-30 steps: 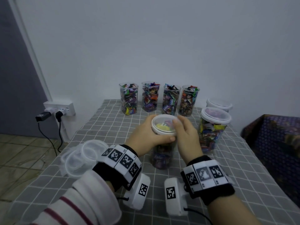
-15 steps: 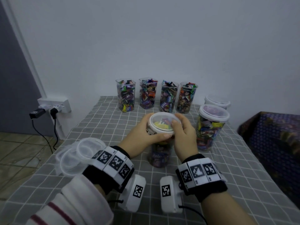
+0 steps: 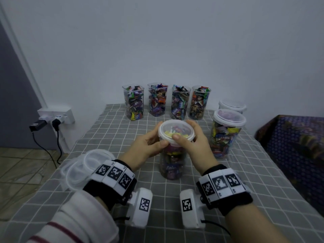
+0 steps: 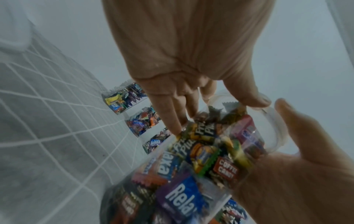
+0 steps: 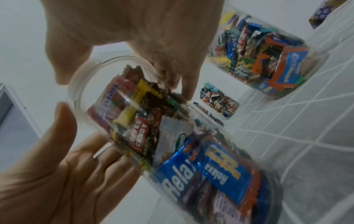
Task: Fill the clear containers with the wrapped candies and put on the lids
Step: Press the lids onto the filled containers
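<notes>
A clear container (image 3: 172, 165) full of wrapped candies stands on the table in front of me, with a clear lid (image 3: 176, 128) on its mouth. My left hand (image 3: 151, 140) curls round the lid's left rim, its thumb just under the front edge. From the other side my right hand (image 3: 193, 138) grips the rim, thumb pressed on the front edge. The left wrist view shows my left hand (image 4: 191, 91) with its fingers beside the container (image 4: 191, 166) and its thumb on the lid (image 4: 273, 121). The right wrist view shows my right hand's (image 5: 172, 68) fingertips at the container (image 5: 172, 144).
Several open containers of candies (image 3: 157, 100) stand in a row by the wall. Two lidded containers (image 3: 226, 134) stand at the right. A stack of loose lids (image 3: 84, 165) lies at the left edge of the grey checked table (image 3: 254, 181). A wall socket (image 3: 56, 116) holds plugs.
Both hands stay on the lid and the container has not moved. My right thumb has come round onto the lid's front rim and the left thumb has slid lower.
</notes>
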The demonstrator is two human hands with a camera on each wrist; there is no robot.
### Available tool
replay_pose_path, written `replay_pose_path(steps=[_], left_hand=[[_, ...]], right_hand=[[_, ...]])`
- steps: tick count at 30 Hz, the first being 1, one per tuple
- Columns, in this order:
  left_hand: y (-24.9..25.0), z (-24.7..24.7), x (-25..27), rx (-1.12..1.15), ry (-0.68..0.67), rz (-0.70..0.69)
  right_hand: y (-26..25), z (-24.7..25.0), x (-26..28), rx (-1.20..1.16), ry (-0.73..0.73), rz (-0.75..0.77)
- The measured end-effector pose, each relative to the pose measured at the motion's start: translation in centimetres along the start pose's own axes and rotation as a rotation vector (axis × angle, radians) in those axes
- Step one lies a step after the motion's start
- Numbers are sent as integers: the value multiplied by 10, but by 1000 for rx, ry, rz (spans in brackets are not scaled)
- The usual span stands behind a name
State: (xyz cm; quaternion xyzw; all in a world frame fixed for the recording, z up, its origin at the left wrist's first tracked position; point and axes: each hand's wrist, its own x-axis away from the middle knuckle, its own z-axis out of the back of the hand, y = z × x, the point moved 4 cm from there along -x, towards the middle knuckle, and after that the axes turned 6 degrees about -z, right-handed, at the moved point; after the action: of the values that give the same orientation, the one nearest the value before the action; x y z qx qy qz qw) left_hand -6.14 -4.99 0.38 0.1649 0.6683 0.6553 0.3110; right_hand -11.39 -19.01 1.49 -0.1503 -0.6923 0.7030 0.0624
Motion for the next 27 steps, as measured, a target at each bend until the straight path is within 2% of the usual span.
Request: replay_pose_path(steps=[5,8,14,18,21,23,27], left_hand=[[3,-2,3,-25,-8,-8],[5,-3,7,-32,-12,1],[-2,4,26,-326,-89,112],[-4,37,44,-788,-65,202],[-4,73,51,-1053,-7,335],[-8,95,54,-1195,-14,438],[-26,125,63,-1286,-6,593]], right_hand=[[-3,0,3,30,-107,9],[-6,-1,6,56,-89,24],[-4,4,18,256,146,102],[-6,16,26,317,281,92],[-9,28,34,404,348,110],[-13,42,37,457,400,96],[-13,79,44,482,505,28]])
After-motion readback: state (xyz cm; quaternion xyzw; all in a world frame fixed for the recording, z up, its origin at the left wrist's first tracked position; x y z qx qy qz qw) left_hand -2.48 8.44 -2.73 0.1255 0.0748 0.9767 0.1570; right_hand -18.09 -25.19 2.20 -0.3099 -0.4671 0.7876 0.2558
